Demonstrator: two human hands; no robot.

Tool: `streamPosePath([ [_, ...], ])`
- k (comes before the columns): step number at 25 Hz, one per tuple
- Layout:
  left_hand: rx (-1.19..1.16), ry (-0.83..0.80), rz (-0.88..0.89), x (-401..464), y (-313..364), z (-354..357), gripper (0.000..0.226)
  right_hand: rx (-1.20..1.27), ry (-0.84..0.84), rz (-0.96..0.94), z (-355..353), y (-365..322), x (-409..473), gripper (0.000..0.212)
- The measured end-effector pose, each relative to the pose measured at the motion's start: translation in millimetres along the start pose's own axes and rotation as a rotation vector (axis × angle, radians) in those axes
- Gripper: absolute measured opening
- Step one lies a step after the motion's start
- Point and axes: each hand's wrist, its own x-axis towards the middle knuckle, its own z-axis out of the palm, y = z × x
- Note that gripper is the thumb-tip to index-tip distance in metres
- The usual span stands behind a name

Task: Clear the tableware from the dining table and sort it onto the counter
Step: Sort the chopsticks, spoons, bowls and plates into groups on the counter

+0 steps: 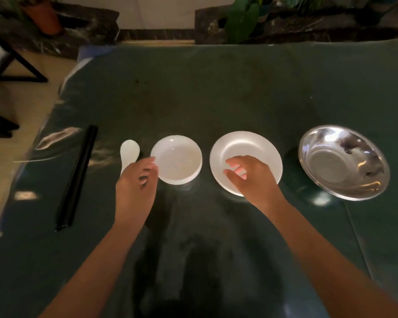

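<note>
- On the dark green table (216,88), four pieces of tableware and a pair of chopsticks lie in a rough row across the near half.
- Near the middle sits a small white bowl (178,157), upright, with nothing visible inside it.
- Just right of it, apart from it, lies a white plate (251,145), shallow and likewise bare.
- At the right end of the row stands a shiny steel bowl (344,162), well apart from the plate, with reflections across its inside.
- Left of the white bowl lies a white ceramic spoon (129,151), its scoop pointing away from the person and its handle hidden under the left hand.
- Further left, near the table's edge, lie black chopsticks (77,177), side by side and angled slightly.
- The left hand (136,187) hovers between the spoon and the white bowl, fingers loosely curled, the fingertips at the bowl's near-left rim; whether they touch it cannot be told, and it holds nothing.
- The right hand (251,177) is over the near part of the plate, fingers spread and bent, gripping nothing.
- Beyond the table's far edge stand leafy plants (241,19) and a terracotta pot (45,17) on dark marble ledges.
- At far left, a black chair frame (16,72) stands on the pale floor.
</note>
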Motion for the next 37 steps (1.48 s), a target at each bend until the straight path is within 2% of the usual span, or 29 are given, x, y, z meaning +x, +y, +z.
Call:
streamPosePath([
  [2, -0.025, -0.053, -0.215, 21.3, -10.4, -7.7, 0.032, 0.074, 0.003, 0.126, 14.4, -22.3, 13.0, 0.032],
  [4, -0.102, -0.183, -0.399, 43.8, -16.4, -9.7, 0.036, 0.134, -0.035, 0.247, 27.7, -39.3, 27.2, 0.039],
  [7, -0.279, -0.382, -0.567, 60.1, -13.3, -6.1, 0.029, 0.077, -0.091, 0.324, 45.7, -53.9, 37.4, 0.034],
  [10, -0.306, -0.473, -0.507, 59.9, -18.8, -1.7, 0.028, 0.036, -0.026, 0.349, 63.4, -58.4, 36.2, 0.019],
  [14, -0.362, -0.454, -0.469, 59.6, -29.9, -0.5, 0.025, 0.088, 0.004, 0.377, 70.8, -60.2, 36.5, 0.023],
  [19, -0.504, -0.33, -0.553, 57.5, -33.1, -6.8, 0.009, 0.12, -0.054, 0.33, 70.6, -68.1, 46.5, 0.027],
  [21, -0.519, -0.328, -0.571, 57.6, -32.7, -7.1, 0.009, 0.11, -0.065, 0.329, 71.1, -69.9, 49.7, 0.025],
  [23, -0.506, -0.342, -0.567, 58.3, -34.7, -6.6, 0.018, 0.078, -0.098, 0.334, 69.4, -69.8, 49.6, 0.023],
  [25, -0.383, -0.304, -0.455, 53.7, -40.6, -14.4, 0.028, -0.053, -0.064, 0.314, 61.7, -70.8, 52.7, 0.029],
  [26, -0.248, -0.244, -0.316, 48.8, -46.0, -23.1, 0.031, -0.133, 0.011, 0.277, 56.3, -72.7, 57.8, 0.034],
  [28, 0.087, -0.156, 0.068, 36.9, -64.4, -44.9, 0.037, -0.163, 0.152, 0.129, 46.7, -84.5, 78.4, 0.035],
  [29, 0.235, -0.173, 0.247, 31.5, -76.8, -54.1, 0.043, -0.129, 0.149, 0.046, 45.6, -93.8, 92.4, 0.033],
  [31, 0.437, -0.252, 0.468, 24.3, -98.4, -67.2, 0.054, -0.112, 0.007, -0.108, 54.3, -115.4, 120.9, 0.033],
  [34, 0.529, -0.285, 0.489, 21.2, -115.7, -70.6, 0.061, -0.193, -0.242, -0.237, 84.8, -143.2, 152.5, 0.038],
  [37, 0.521, -0.26, 0.469, 22.4, -124.6, -66.9, 0.059, -0.254, -0.457, -0.248, 112.9, -156.7, 168.7, 0.04],
])
